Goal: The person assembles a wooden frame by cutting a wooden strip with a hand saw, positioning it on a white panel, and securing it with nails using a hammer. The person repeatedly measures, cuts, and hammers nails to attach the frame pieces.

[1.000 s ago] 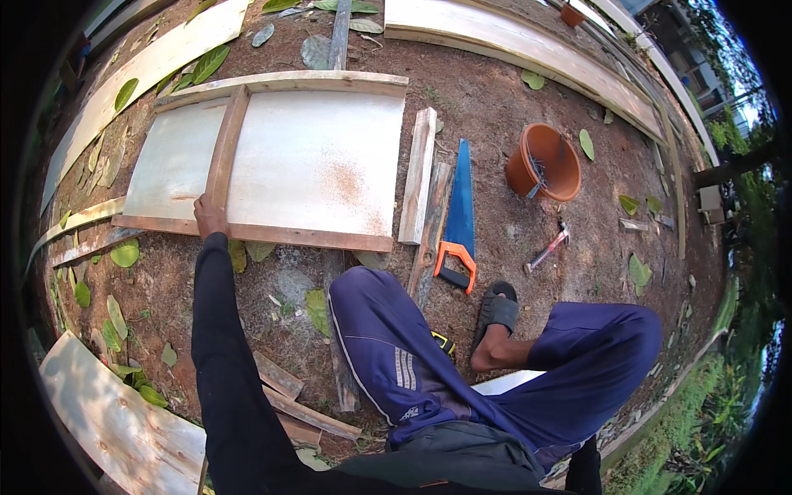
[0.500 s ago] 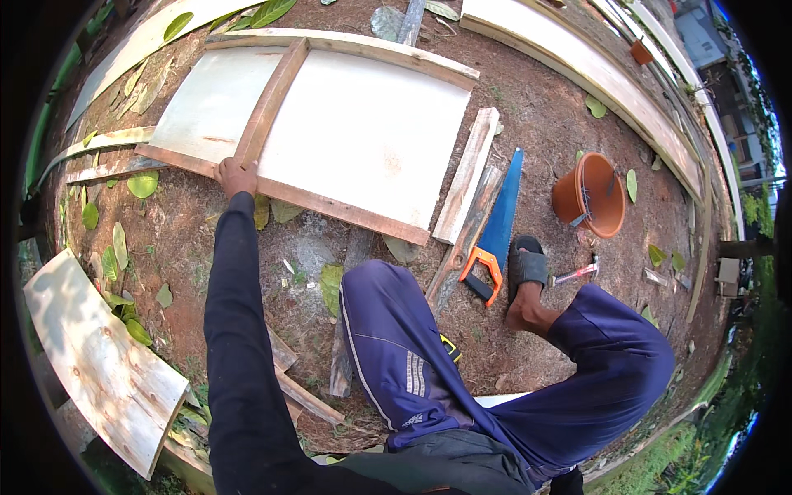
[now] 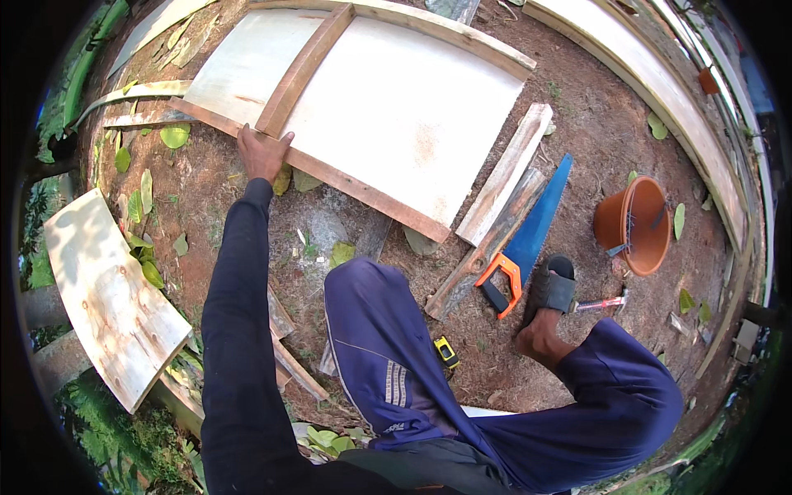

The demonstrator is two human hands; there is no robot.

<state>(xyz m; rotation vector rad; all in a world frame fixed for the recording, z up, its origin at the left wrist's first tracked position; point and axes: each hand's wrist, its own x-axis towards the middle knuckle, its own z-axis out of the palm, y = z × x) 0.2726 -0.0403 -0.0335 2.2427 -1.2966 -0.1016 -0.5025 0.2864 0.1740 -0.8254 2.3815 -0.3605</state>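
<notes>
In the head view, the only one I have, my left hand (image 3: 264,155) is at the near edge of the white flat panel with brown wooden frame (image 3: 404,107), which lies in front of me. I touch its reddish-brown near rail (image 3: 355,186), where the brown wooden crossbar (image 3: 309,70) meets it. My thumb and forefinger are spread apart; whether the other fingers clamp the wood, I cannot tell. My right hand is not in the picture.

To the right of the panel lie the pale squared timber (image 3: 507,173) and, further, the blue-bladed handsaw with orange handle (image 3: 538,216), then the round orange-brown bucket (image 3: 610,219). The yellow-and-black tape measure (image 3: 446,352) is nearer to me than the panel.

In my judgement, the step in hand is the handling or steadying of the panel. Shifting it from here would call for a firm hold at this joint and, probably, a second hand on the rail.
</notes>
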